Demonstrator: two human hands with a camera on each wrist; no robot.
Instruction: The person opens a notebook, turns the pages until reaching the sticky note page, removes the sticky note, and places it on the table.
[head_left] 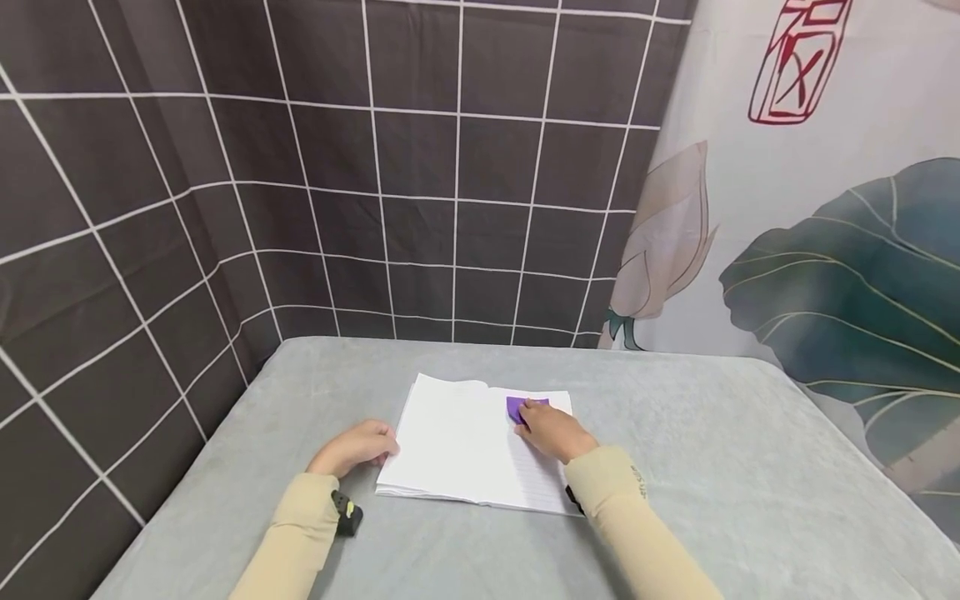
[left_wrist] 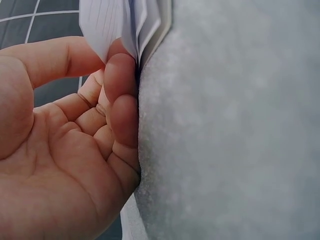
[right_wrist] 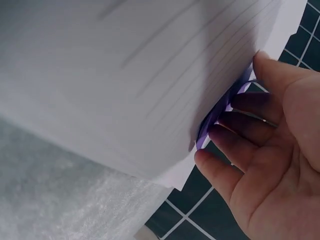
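An open notebook [head_left: 457,442] with white pages lies on the cloth-covered table. At its left edge my left hand [head_left: 360,446] pinches the page edges between thumb and fingers. The left wrist view shows the lined pages [left_wrist: 107,25] fanned apart above the fingertips. On the right-hand page lies a small, thin purple piece [head_left: 514,407], seemingly paper. My right hand [head_left: 555,429] rests over its lower right part, hiding much of it. In the right wrist view the fingertips press against the purple piece [right_wrist: 215,117], and the thumb touches the page beside it.
The pale grey table cover [head_left: 712,450] surrounds the notebook. Behind the table hangs a dark gridded curtain [head_left: 420,167], with a printed lotus curtain [head_left: 787,208] at right. A black wrist device [head_left: 347,512] sits on the left sleeve.
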